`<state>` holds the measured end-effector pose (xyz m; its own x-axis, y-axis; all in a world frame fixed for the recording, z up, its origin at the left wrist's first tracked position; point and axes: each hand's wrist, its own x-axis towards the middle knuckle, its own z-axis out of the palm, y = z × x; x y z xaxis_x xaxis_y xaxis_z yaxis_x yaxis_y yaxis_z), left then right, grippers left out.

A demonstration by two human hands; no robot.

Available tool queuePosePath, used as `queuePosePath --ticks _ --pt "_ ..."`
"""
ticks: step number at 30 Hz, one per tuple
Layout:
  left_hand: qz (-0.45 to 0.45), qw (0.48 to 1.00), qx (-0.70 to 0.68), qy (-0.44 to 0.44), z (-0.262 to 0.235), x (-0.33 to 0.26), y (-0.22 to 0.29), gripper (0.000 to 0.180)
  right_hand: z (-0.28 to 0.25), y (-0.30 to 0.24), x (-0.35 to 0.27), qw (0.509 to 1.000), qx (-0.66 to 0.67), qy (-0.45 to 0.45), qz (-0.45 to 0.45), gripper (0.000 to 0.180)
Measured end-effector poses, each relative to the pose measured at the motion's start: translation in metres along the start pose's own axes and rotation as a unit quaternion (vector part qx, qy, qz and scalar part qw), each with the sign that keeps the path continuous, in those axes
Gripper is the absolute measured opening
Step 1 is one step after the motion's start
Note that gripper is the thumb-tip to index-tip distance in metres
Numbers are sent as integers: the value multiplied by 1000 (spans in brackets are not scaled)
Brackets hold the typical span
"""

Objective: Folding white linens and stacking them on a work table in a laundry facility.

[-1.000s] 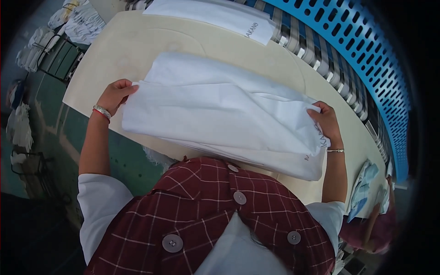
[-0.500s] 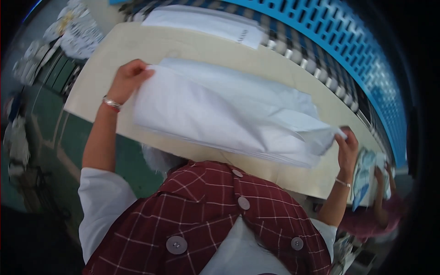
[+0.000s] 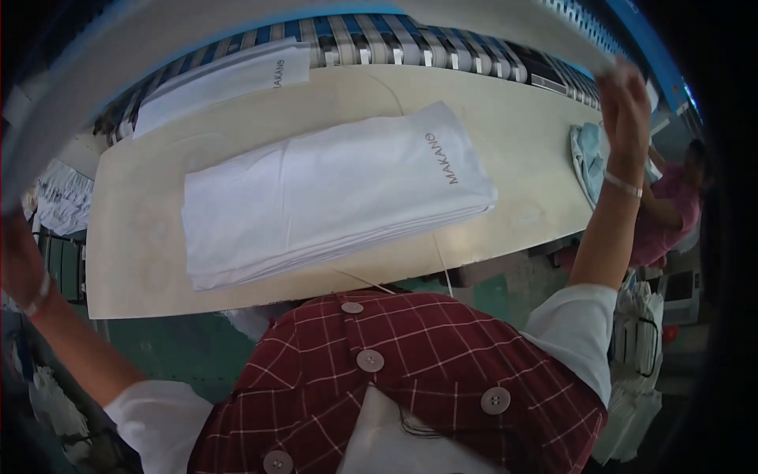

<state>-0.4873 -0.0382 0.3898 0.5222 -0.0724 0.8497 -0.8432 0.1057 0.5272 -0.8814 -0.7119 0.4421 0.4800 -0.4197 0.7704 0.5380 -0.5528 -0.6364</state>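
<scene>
My arms are spread wide and raised. My right hand (image 3: 624, 95) is up at the top right, gripping one end of a white cloth (image 3: 237, 20) that stretches as a blurred band across the top of the view. My left hand (image 3: 17, 265), at the far left edge, holds its other end. Below the cloth a stack of folded white cloths (image 3: 332, 189) lies on the beige table (image 3: 134, 268), with neither hand touching it.
A second folded white cloth (image 3: 221, 79) lies on the striped conveyor (image 3: 410, 35) behind the table. A light blue cloth (image 3: 588, 154) sits at the table's right end, and beside it is a person in pink (image 3: 671, 205). White bundles (image 3: 59, 197) stand at the left.
Both hands have lifted a white cloth off the stack and pulled it wide apart and upward. The view has tilted up, showing the whole stack on the table.
</scene>
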Motion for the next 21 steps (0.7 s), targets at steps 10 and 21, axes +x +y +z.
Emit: queuePosePath --ticks 10,21 --pt "-380 916 -83 -93 60 -151 -30 17 6 52 -87 909 -204 -279 231 22" --pt "-564 812 46 -142 123 -202 -37 28 55 104 -142 837 -238 -81 487 32"
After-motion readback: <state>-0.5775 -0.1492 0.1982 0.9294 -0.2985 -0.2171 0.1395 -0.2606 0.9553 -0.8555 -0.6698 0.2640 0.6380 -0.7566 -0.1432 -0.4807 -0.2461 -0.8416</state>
